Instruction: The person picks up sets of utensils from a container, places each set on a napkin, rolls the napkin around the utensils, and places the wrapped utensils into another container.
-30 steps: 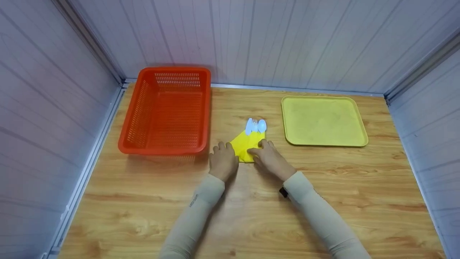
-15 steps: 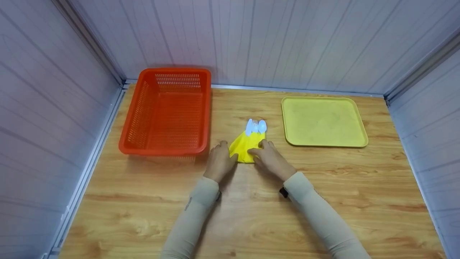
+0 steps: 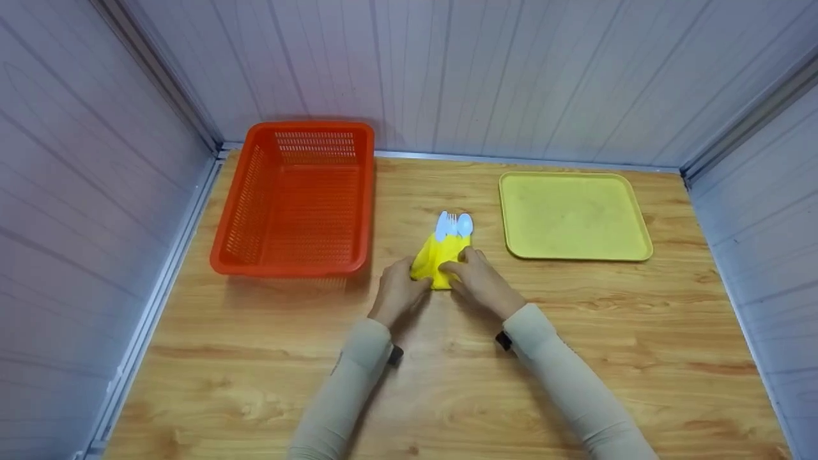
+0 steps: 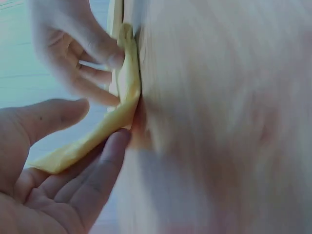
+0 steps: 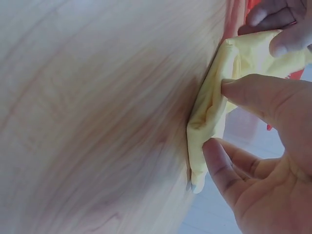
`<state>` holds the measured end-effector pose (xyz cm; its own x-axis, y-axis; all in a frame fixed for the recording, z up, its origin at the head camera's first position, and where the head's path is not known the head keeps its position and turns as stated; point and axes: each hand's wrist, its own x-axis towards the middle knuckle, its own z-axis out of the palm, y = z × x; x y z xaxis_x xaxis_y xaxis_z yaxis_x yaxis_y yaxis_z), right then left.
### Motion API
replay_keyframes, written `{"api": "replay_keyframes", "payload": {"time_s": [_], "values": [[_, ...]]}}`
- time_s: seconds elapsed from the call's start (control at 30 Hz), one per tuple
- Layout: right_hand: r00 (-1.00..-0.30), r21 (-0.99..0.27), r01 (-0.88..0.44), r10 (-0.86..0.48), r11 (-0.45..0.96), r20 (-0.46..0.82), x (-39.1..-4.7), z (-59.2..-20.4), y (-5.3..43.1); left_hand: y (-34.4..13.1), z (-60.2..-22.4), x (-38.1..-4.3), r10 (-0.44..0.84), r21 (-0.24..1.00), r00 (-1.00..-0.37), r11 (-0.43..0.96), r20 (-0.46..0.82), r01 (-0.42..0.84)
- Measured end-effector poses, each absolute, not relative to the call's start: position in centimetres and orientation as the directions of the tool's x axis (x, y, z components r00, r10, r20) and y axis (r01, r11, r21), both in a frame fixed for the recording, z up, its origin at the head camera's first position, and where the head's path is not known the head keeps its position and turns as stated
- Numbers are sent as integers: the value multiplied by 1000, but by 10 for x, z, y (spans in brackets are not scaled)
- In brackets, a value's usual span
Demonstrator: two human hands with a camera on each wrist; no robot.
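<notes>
Though in cloth, cutlery part-visible.

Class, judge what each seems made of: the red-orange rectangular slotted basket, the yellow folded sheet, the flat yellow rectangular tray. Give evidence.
Red-orange rectangular slotted basket: probably moulded plastic, slightly glossy; regular slots, smooth rounded rim.
Yellow folded sheet: fabric or paper, unclear which, mostly matte; thin layers crease and bend.
Yellow rectangular tray: likely plastic, mostly matte; even colour, raised rim.

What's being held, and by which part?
The yellow napkin: left hand holds its left flap; right hand holds its folded right side.
</notes>
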<state>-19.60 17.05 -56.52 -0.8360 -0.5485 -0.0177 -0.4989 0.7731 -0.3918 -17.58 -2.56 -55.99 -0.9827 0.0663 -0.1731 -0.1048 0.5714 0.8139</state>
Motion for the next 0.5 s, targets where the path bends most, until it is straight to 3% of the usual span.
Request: {"api": "replay_keyframes", "payload": {"time_s": [0.3, 0.5], "values": [[-838, -416, -475, -542, 775, -53, -203, -566, 174, -8, -561, -174, 112, 854, -987, 518, -117, -42], [-838, -556, -404, -538, 726, -93, -212, -566, 181, 2, -565, -172, 164, 838, -985, 543, -50, 48]]}}
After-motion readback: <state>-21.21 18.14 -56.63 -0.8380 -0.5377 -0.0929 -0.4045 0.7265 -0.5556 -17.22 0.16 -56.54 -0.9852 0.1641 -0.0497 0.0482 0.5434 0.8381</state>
